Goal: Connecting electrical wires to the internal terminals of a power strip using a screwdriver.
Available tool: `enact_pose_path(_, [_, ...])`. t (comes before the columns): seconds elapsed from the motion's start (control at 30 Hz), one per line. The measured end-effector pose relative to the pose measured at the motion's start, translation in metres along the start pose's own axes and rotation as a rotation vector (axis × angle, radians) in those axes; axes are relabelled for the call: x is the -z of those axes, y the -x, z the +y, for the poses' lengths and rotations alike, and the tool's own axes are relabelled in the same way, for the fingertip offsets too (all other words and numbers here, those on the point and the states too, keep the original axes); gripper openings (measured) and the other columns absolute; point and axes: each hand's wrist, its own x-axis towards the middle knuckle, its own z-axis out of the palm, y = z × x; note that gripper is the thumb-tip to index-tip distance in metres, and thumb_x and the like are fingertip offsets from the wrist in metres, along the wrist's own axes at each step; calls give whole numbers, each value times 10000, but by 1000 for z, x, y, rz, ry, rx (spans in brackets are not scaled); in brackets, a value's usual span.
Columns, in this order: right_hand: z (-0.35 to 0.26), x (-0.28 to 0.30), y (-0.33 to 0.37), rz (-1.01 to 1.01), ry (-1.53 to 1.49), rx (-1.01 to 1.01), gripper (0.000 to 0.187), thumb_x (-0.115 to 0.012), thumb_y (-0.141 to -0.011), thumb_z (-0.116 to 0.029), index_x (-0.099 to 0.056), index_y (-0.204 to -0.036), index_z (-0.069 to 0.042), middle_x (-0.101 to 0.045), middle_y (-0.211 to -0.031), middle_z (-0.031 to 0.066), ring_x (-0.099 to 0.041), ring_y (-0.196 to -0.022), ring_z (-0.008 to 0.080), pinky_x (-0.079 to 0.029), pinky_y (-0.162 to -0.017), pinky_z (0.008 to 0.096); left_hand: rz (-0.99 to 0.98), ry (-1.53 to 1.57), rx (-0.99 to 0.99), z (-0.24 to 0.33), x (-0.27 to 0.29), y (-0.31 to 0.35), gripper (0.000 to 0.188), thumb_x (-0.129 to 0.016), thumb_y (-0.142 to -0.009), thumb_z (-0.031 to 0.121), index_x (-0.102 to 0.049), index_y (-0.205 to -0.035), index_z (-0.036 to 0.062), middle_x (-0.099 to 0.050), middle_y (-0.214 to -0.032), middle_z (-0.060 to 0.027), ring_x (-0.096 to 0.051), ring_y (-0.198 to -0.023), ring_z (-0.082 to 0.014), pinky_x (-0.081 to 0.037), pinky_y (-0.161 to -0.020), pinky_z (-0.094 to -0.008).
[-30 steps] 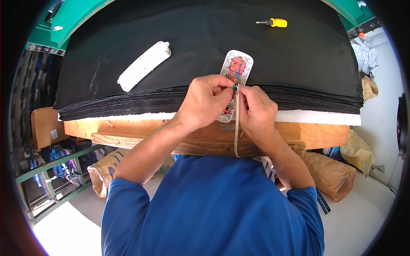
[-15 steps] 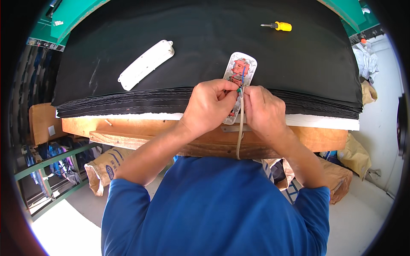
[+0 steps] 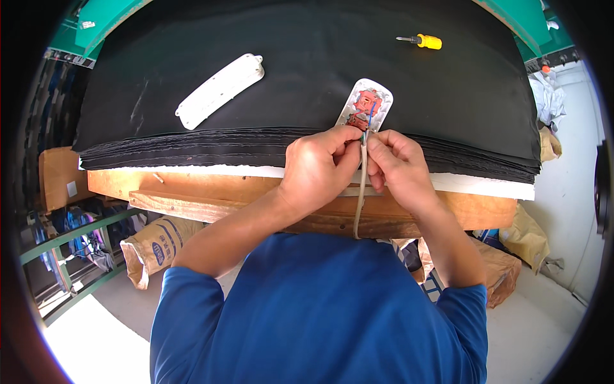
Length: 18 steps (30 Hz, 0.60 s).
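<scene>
An opened power strip housing (image 3: 382, 121) lies tilted across the stack's front edge, its inside facing up. Red inserts (image 3: 368, 101) and a thin blue wire (image 3: 372, 112) show in it; my hands cover its lower part. A pale cable (image 3: 360, 198) runs down from between my hands over the table edge. My left hand (image 3: 325, 163) is closed, thumb and forefinger pinching at the thin wires by the cable's end. My right hand (image 3: 398, 165) pinches the cable's upper end, its other fingers curled. The white back cover (image 3: 220, 91) lies apart at the left.
A yellow-handled screwdriver (image 3: 428, 41) lies at the far right on the stacked black sheets (image 3: 294, 70). The wooden table edge (image 3: 173, 189) runs before me. Paper sacks (image 3: 160, 246) stand below left, more sacks (image 3: 499, 272) below right. Green machine parts (image 3: 521, 25) flank the far corners.
My right hand's fingers have shifted and curled differently at the cable's top. The housing's upper end has swung slightly right. My left hand stays pinched at about the same spot.
</scene>
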Motion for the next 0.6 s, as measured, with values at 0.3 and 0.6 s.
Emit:
enact_pose_path(0.3, [-10, 5, 9, -16, -186, -127, 263, -602, -1052, -276, -673, -1061, -24, -511, -576, -13, -391, -448, 63, -361, -438, 266, -5, -29, -84, -1, 3, 1, 246, -779, -852, 5, -718, -1091, -1, -605, -645, -21, -542, -546, -59, -460, -513, -240])
enact_pose_path(0.6, [-4, 7, 11, -52, -263, -95, 336, -591, -1056, -313, -679, -1202, -23, -449, -534, -44, -353, -415, 54, -336, -406, 253, 79, -73, -247, -8, 1, 1, 159, -770, -861, -15, -700, -1001, 11, -631, -698, -51, -558, -556, -107, -471, -516, -263])
